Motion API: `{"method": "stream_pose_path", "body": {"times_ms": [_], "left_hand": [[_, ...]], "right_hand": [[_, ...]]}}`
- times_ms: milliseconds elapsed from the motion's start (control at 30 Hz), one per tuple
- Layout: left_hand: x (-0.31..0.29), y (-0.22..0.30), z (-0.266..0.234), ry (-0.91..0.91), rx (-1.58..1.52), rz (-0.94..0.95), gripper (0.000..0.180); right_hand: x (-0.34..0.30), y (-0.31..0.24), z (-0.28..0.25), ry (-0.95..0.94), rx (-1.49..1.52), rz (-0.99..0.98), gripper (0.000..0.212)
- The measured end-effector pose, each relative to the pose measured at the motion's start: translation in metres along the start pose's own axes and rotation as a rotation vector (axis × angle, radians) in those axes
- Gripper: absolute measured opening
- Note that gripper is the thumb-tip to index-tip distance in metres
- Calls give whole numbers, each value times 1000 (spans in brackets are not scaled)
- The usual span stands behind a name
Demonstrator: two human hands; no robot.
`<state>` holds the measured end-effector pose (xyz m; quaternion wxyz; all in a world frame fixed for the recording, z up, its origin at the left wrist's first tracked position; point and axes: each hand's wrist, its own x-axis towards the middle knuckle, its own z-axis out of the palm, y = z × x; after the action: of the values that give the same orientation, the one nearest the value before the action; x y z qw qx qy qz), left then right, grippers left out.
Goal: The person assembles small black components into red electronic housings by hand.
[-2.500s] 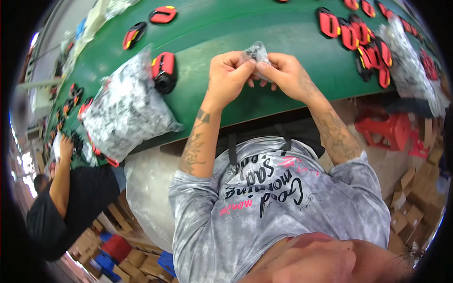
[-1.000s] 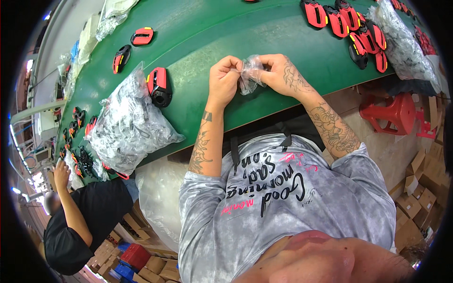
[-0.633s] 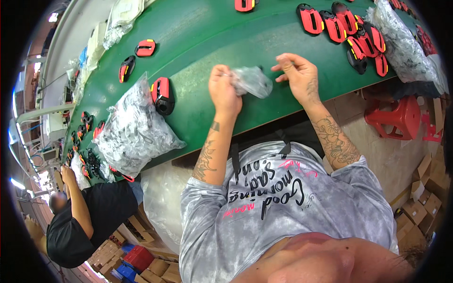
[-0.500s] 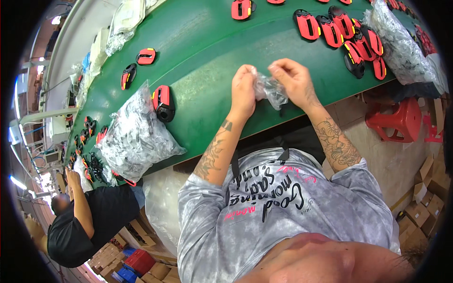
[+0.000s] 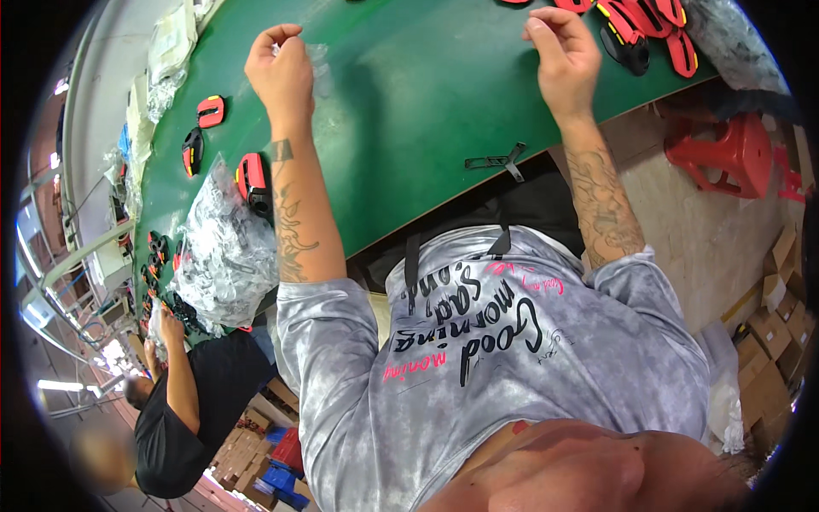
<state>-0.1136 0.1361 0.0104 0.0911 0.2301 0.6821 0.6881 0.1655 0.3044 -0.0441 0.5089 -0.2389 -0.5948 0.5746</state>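
Note:
My left hand [image 5: 286, 77], raised over the far left part of the green table [image 5: 409, 111], is closed on a crumpled clear plastic bag [image 5: 318, 61]. Part of the bag is hidden behind the fingers. Over the table's right side, my right hand [image 5: 566, 66] has its fingers curled and thumb against them. Whether anything small is in that pinch cannot be made out. Between my forearms, at the table's near edge, lies a black Y-shaped part [image 5: 502, 161] with a slotted arm.
Red and black slotted pieces [image 5: 636, 19] are heaped at the far right beside a large clear bag [image 5: 740, 47]. A stuffed clear bag [image 5: 223, 256] stands left of my left arm. A red stool [image 5: 725, 154] is at right. Another person [image 5: 200, 410] works at left.
My hands have parted: the left went far left with the plastic bag, the right moved farther out. The black Y-shaped part now lies at the table edge. The view has shifted.

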Motion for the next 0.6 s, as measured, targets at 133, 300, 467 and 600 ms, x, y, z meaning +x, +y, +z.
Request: {"method": "stream_pose_path", "body": {"times_ms": [133, 300, 467, 600], "left_hand": [[27, 10, 8, -203, 730, 61, 59], [71, -20, 82, -261, 1172, -60, 111], [66, -44, 116, -114, 1188, 21, 92], [52, -29, 74, -216, 394, -161, 68]], "right_hand": [[-22, -76, -38, -650, -332, -89, 29], [-67, -84, -51, -1107, -753, -328, 42], [-88, -56, -58, -915, -696, -396, 31], [-85, -49, -64, -874, -566, -284, 23]]}}
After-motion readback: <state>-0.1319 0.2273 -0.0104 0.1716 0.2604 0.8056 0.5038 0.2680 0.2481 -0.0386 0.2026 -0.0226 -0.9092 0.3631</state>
